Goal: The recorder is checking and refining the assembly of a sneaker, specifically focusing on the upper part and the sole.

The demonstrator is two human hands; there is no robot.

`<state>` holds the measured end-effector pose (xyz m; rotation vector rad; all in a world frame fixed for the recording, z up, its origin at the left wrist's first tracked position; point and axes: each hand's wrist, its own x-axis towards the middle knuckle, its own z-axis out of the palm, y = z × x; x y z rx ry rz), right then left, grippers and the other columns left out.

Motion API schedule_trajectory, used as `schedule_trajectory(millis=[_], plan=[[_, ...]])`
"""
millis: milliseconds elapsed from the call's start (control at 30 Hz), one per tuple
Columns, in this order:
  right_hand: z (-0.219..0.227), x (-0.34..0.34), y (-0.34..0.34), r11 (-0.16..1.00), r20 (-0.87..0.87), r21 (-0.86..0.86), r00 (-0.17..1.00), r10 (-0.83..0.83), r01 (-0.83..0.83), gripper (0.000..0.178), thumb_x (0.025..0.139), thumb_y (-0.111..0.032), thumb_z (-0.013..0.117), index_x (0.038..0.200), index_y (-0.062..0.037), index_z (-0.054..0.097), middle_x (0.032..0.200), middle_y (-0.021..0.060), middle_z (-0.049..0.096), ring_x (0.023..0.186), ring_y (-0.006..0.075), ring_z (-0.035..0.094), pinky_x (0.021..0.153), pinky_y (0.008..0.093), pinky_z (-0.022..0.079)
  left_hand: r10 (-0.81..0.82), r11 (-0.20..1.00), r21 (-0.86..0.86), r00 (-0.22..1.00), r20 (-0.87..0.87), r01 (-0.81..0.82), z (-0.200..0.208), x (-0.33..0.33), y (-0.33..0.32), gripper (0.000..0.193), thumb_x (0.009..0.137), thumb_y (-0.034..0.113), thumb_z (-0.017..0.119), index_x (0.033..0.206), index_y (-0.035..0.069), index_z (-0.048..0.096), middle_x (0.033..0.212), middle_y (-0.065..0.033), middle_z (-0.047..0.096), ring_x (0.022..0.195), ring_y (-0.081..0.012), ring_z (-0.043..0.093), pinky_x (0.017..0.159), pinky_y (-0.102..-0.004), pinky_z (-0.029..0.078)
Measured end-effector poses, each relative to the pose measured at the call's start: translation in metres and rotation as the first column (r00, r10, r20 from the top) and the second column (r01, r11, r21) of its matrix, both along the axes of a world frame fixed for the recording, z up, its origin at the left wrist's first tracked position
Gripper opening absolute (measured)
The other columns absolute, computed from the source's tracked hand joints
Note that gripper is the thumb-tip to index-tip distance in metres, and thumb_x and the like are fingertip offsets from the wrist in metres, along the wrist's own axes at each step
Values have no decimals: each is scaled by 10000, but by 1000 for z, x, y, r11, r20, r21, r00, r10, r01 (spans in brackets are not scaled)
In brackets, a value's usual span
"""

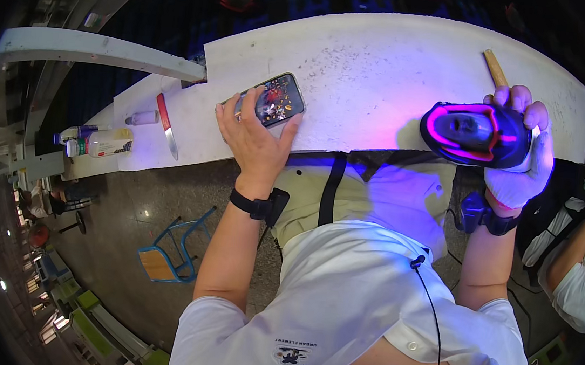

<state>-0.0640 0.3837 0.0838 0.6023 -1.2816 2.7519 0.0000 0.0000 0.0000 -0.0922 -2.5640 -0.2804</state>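
My left hand (258,133) is at a smartphone (280,101) on the white-topped table, with the thumb at one edge and the fingers curled over the other side. Its lit screen shows a dark picture with colourful specks. At the right, my right hand (527,145) grips a dark shoe (475,135) with glowing pink and orange trim, its opening facing me. The fingertips wrap over the shoe's end; a white glove with bare fingertips covers the palm. Purple-blue light falls on the shoe and this hand.
Beyond the shoe lies a wooden handle-like stick (495,68). A red-handled knife (167,127) rests near the table's left front edge, beside bottles (109,143). A blue-framed stool (172,252) stands on the floor at left. Another person's arm (579,245) is at the far right.
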Motion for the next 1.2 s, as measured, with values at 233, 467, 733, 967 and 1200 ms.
schedule_trajectory(millis=[233, 467, 733, 967, 1200], plan=[[14, -8, -15, 981, -76, 190, 996, 41, -26, 343, 974, -373, 602, 1118, -64, 562, 1223, 148, 482, 1207, 304, 491, 1073, 457, 435, -436, 665, 614, 888, -143, 425, 74, -4, 108, 846, 745, 388, 947, 1375, -14, 552, 1414, -215, 585, 1336, -368, 552, 1153, -473, 417], [32, -9, -37, 749, -206, 656, 977, 60, 93, 738, 770, -560, 796, 1217, 4, 635, 1246, 132, 559, 1103, 210, 563, 989, 365, 462, -531, 691, 677, 814, 235, 255, 141, -33, 125, 864, 582, 486, 1015, 1212, 32, 638, 967, -167, 771, 901, -326, 786, 842, -394, 612], [14, -17, -68, 970, 38, 187, 988, 151, -155, 236, 937, -254, 652, 1014, -42, 582, 1097, 94, 532, 1021, 222, 523, 930, 369, 466, -539, 747, 615, 771, 339, 252, 130, -30, 111, 739, 591, 469, 1017, 1114, 57, 696, 968, -143, 784, 850, -266, 789, 808, -347, 608], [25, -49, -87, 915, 135, 361, 981, 140, -181, 372, 1003, -361, 576, 1104, -6, 628, 1108, 112, 589, 969, 202, 601, 880, 329, 502, -522, 552, 832, 751, 403, -63, 114, -31, 96, 615, 695, 247, 1011, 1166, 0, 703, 1010, -76, 789, 895, -133, 752, 850, -303, 600], [50, -59, -85, 855, 202, 344, 920, 336, -388, 211, 981, -239, 616, 1073, -49, 613, 963, -19, 544, 838, 38, 490, 723, 202, 421, -525, 669, 741, 743, 415, 58, 131, -70, 118, 436, 803, 163, 941, 1096, -23, 677, 862, -54, 745, 681, -123, 708, 622, -267, 574]])
